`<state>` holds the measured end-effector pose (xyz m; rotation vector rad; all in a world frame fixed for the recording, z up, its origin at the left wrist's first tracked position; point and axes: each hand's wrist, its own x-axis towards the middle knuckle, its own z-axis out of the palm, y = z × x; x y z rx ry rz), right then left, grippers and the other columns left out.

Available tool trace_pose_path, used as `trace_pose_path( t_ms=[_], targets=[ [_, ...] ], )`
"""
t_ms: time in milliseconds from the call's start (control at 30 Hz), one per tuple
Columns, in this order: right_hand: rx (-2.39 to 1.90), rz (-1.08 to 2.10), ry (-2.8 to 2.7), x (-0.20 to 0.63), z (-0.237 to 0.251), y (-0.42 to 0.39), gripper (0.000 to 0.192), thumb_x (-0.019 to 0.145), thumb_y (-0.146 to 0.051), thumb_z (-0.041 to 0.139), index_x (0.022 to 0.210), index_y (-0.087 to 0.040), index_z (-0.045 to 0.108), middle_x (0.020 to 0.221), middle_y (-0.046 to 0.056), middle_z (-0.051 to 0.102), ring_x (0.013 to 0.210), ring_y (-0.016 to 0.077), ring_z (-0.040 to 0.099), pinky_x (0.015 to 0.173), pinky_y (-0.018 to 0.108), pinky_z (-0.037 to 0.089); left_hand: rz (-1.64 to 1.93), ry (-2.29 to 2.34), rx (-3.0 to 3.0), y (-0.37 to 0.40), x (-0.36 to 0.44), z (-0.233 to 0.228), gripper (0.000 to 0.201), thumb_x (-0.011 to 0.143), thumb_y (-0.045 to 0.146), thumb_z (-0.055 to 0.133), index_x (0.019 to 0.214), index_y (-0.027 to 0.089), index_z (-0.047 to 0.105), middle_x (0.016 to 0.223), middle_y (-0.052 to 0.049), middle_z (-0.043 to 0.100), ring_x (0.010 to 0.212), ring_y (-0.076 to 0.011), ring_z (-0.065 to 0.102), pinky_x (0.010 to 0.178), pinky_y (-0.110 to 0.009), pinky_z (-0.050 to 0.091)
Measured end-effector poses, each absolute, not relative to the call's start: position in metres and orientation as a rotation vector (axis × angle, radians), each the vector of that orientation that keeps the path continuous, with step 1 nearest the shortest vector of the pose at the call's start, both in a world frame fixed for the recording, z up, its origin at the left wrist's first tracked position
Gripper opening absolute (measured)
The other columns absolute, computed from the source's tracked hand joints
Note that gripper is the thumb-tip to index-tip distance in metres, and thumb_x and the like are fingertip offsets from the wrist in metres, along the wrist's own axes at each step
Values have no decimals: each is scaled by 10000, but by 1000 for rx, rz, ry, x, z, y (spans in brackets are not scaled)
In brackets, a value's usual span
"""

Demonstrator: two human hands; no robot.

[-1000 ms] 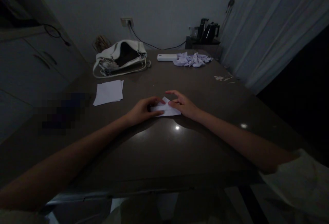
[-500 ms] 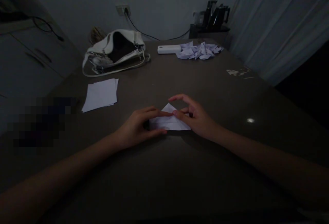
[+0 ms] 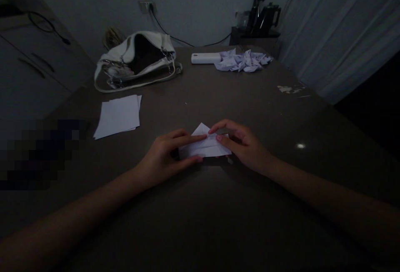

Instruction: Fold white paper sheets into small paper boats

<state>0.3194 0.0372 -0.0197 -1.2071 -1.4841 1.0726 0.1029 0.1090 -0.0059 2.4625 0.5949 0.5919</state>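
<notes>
Dim light falls on a dark brown table (image 3: 200, 222) that fills most of the view. Near its middle lies a partly folded sheet of white paper (image 3: 204, 147), one corner pointing away from the person. The left hand (image 3: 165, 157) presses on the paper's left end with fingers stretched flat and thumb under the near edge. The right hand (image 3: 243, 145) pinches the right end between thumb and curled fingers. Compared with half a second ago the right fingers have closed down onto the paper, so a crease looks to be getting pressed. Bare tabletop lies all around the hands. A stack of white sheets (image 3: 118, 115) sits well to the left, with a white handbag (image 3: 137, 57) and a heap of folded papers (image 3: 243, 60) at the far edge.
</notes>
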Motion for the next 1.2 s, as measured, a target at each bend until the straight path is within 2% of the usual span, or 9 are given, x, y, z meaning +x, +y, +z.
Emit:
trace_pose_path(
  t_ms=[167,233,367,533,667,800,900,1067,1200],
  targets=[
    [-1140,1089,-1544,319,-18,37,155,902,-228,513,1027,-218,605,934,14,610,661,98,525,549,205,377,540,594,2394,110,102,-5,404,863,379,625,1247,256,605,1061,-60,655,893,-191,617,735,-276,488],
    [-1130,1094,-1541,319,-18,38,173,902,-224,509,1045,-222,607,976,21,612,691,105,533,566,207,385,530,605,2329,111,102,-6,353,890,362,587,1225,257,624,1063,-54,682,878,-186,632,732,-270,494],
    [-1141,1172,-1430,319,-19,38,207,919,-254,481,1101,-230,576,816,5,587,601,101,500,513,204,368,491,714,2178,114,102,-8,357,885,402,582,1209,263,639,1120,-41,698,844,-192,651,680,-259,502],
    [-1141,1256,-1307,318,-18,39,296,903,-273,516,1197,-244,504,617,-41,500,512,101,458,453,194,319,507,737,2006,114,104,-5,371,843,407,630,1167,231,670,1071,-55,714,825,-199,651,629,-245,502],
    [-1169,1227,-1297,318,-16,40,286,896,-270,524,1181,-236,526,568,-53,450,482,93,417,434,195,284,518,733,1960,114,104,-5,398,836,416,641,1184,224,659,1045,-72,710,847,-213,650,639,-261,520],
    [-1164,1211,-1346,319,-17,40,205,888,-283,545,1081,-219,574,571,-52,461,465,79,403,412,186,258,550,620,2148,114,103,-7,431,854,384,640,1268,273,591,1195,-77,630,1014,-233,608,812,-318,516],
    [-1130,1251,-1354,319,-19,40,182,885,-284,552,1050,-207,558,580,-53,492,468,77,419,415,179,279,549,540,2304,114,103,-7,485,845,370,656,1312,305,543,1235,-74,573,1075,-237,575,866,-335,500],
    [-1128,1279,-1328,319,-20,40,286,900,-288,528,1173,-204,522,623,-40,529,516,89,467,458,184,330,602,596,2431,111,103,-7,474,860,372,631,1317,302,531,1339,-78,497,1200,-273,501,982,-414,454],
    [-1121,1280,-1337,319,-20,41,414,901,-260,518,1309,-212,463,653,-34,531,538,93,466,481,192,353,632,503,2548,110,103,-9,494,870,338,622,1346,305,494,1496,-80,341,1266,-279,446,1013,-450,435]
  ],
)
